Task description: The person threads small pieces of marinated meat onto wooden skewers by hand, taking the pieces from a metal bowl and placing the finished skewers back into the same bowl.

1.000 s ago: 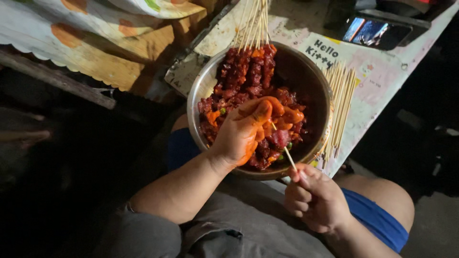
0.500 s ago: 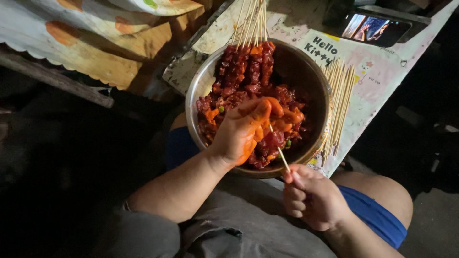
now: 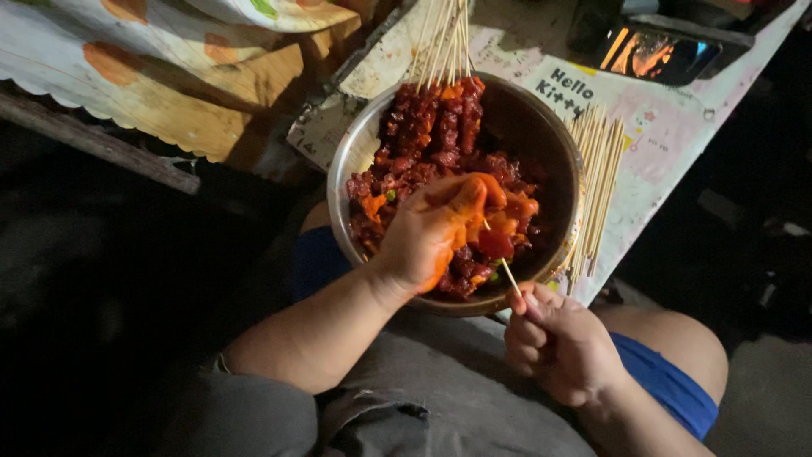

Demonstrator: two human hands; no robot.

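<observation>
skewer [image 3: 506, 272] thin, pale wood; meat [image 3: 495, 241] red, glossy, probably marinated.

Lit phone screen [image 3: 655, 56], orange and blue, far right on the pale printed table cover [image 3: 677, 135]

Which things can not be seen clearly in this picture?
All in the head view:
- The skewer: its front end is hidden by the left hand and the meat.
- The right hand: its fingertips are curled under, so the grip is only partly seen.
- The bowl: its bottom is covered by meat.
- The phone: its screen is too small and blurred to make out.
- The floor at left: too dark.
</observation>
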